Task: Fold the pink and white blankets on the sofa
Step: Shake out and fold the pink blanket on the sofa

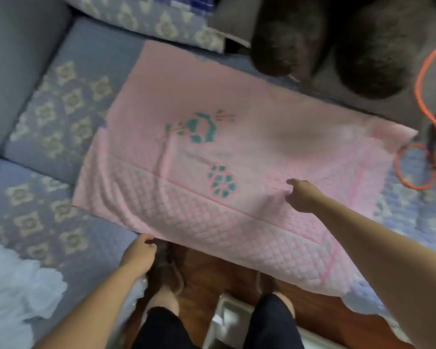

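Observation:
The pink blanket [237, 152], quilted with teal flower motifs, lies spread flat across the sofa seat, its near edge hanging over the front. My left hand [139, 253] pinches that near edge at its lower left part. My right hand [301, 195] rests on the blanket's right-centre, fingers bent into the cloth beside a small fold; whether it grips is unclear. The white blanket [13, 288] lies crumpled at the lower left of the sofa.
The sofa [48, 137] has a blue patterned cover and a matching cushion [146, 18] at the back. Dark furry pillows [337, 46] sit at the upper right. An orange cord [423, 117] loops at the right edge. My legs stand on wooden floor [212, 273] below.

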Tool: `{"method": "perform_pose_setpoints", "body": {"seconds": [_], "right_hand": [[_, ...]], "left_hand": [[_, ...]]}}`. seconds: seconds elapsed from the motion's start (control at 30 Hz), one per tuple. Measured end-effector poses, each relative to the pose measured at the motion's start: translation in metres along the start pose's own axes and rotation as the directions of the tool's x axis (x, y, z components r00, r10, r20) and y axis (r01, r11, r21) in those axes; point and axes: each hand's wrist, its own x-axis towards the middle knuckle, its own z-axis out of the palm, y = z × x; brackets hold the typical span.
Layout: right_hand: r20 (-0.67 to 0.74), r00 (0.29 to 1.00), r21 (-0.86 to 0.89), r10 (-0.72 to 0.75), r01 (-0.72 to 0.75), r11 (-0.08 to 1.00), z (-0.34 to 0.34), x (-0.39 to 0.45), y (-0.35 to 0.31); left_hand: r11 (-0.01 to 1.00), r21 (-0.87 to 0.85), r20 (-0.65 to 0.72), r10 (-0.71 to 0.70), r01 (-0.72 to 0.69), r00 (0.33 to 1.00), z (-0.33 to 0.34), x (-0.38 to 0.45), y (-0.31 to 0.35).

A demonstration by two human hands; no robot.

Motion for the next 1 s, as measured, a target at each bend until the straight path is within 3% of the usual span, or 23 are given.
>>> {"method": "perform_pose_setpoints", "body": {"seconds": [0.23,0.4,0.5,0.6,0.67,0.73,0.8,0.87,1.0], "right_hand": [[-0.053,0.998,-0.026,-0.030,0.029,0.999,0.103,0.002,-0.224],[-0.038,0.988,-0.016,-0.151,0.150,0.989,0.184,-0.005,-0.383],[0.029,0.979,0.083,-0.200,0.197,0.977,0.212,-0.009,-0.447],[0.089,0.971,0.224,-0.221,0.196,0.955,0.224,-0.012,-0.490],[0.148,0.975,0.420,-0.169,0.093,0.903,0.226,-0.015,-0.511],[0.224,0.968,0.617,-0.112,-0.052,0.785,0.228,-0.014,-0.526],[0.243,0.967,0.752,-0.072,-0.141,0.644,0.229,-0.011,-0.533],[0.206,0.978,0.820,-0.040,-0.150,0.553,0.228,-0.012,-0.534],[0.290,0.947,0.908,-0.139,-0.226,0.352,0.222,-0.019,-0.523]], "left_hand": [[0.975,-0.205,-0.045,-0.099,0.088,0.994,-0.105,0.131,-0.161],[0.886,-0.463,-0.205,-0.094,-0.012,0.974,-0.150,0.213,-0.183],[0.932,-0.327,-0.324,0.041,-0.152,0.945,-0.167,0.255,-0.154],[0.983,-0.085,-0.294,0.131,-0.163,0.947,-0.178,0.270,-0.128],[0.980,-0.100,-0.260,0.139,-0.170,0.956,-0.186,0.261,-0.115],[0.892,-0.333,-0.229,0.237,-0.305,0.944,-0.189,0.235,-0.100],[0.700,-0.583,-0.155,0.403,-0.413,0.902,-0.191,0.195,-0.087],[0.557,-0.734,-0.093,0.485,-0.389,0.869,-0.191,0.170,-0.086],[0.372,-0.904,-0.060,0.375,-0.210,0.925,-0.193,0.175,-0.108]]}}
